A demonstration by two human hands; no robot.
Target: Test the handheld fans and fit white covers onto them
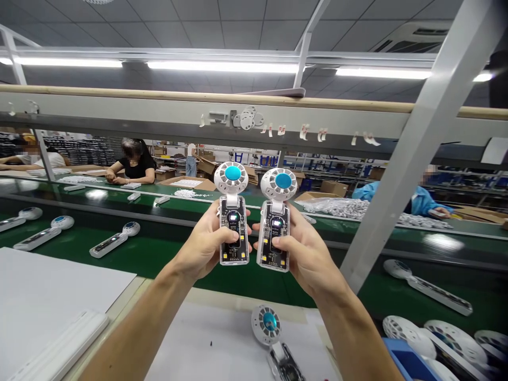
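Observation:
I hold two small handheld fans upright, side by side, above the green conveyor belt (pixel 166 259). Each has a white round head with a blue centre and a clear handle showing a circuit board. My left hand (pixel 204 244) grips the left fan (pixel 233 219), thumb pressed on its handle. My right hand (pixel 304 251) grips the right fan (pixel 277 222), thumb also on the handle. A third fan (pixel 273 338) lies flat on the white sheet (pixel 206 344) below my hands.
Several more fans lie on the belt at left (pixel 113 241) and right (pixel 426 286). A blue bin (pixel 408 362) with fan parts sits at bottom right. A slanted grey frame post (pixel 405 164) crosses on the right. Other people work across the line.

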